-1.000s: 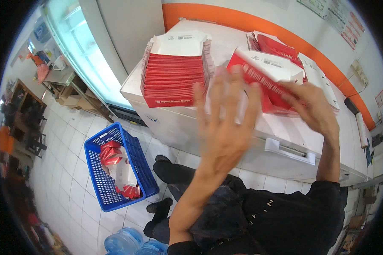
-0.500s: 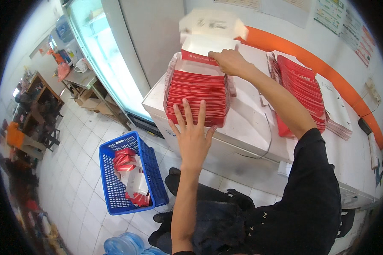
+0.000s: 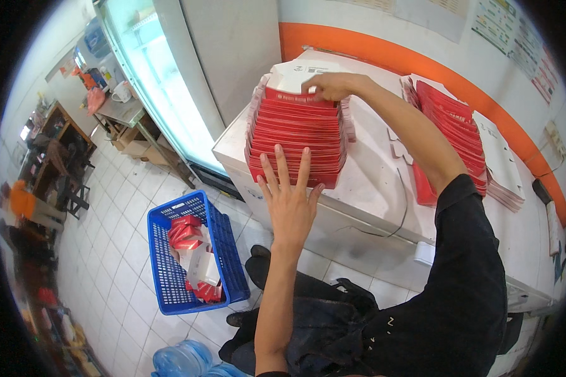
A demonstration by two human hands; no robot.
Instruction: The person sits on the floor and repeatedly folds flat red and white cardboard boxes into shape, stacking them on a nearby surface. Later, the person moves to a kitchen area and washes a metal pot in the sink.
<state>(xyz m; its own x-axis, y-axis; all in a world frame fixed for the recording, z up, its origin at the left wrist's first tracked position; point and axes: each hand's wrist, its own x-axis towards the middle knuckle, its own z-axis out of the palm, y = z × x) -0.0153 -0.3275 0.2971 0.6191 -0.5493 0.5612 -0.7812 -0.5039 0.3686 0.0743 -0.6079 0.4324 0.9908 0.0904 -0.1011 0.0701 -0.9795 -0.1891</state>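
A long row of nested red-and-white cardboard food boxes (image 3: pixel 299 135) sits on the white chest-like counter. My left hand (image 3: pixel 289 204) lies against the near end of that row, its fingers spread and pointing away from me. At the far end, my right hand (image 3: pixel 333 88) has its fingers curled over the edge of the rearmost box (image 3: pixel 283 94), which rests in the row with its white lid flap (image 3: pixel 302 70) tilted back behind it. The right hand's fingertips are partly hidden behind the red rim.
A second row of red boxes (image 3: pixel 449 135) and flat white cardboard pieces (image 3: pixel 500 160) lie to the right on the counter (image 3: pixel 365 169). On the tiled floor stands a blue basket (image 3: pixel 236 270) with folded boxes inside. Water bottles (image 3: pixel 182 359) are near my feet; a lit glass-door fridge (image 3: pixel 163 81) stands behind.
My right hand has brought the raised open box down and toward me into the far end of the row. My left hand has stayed spread at the near end.
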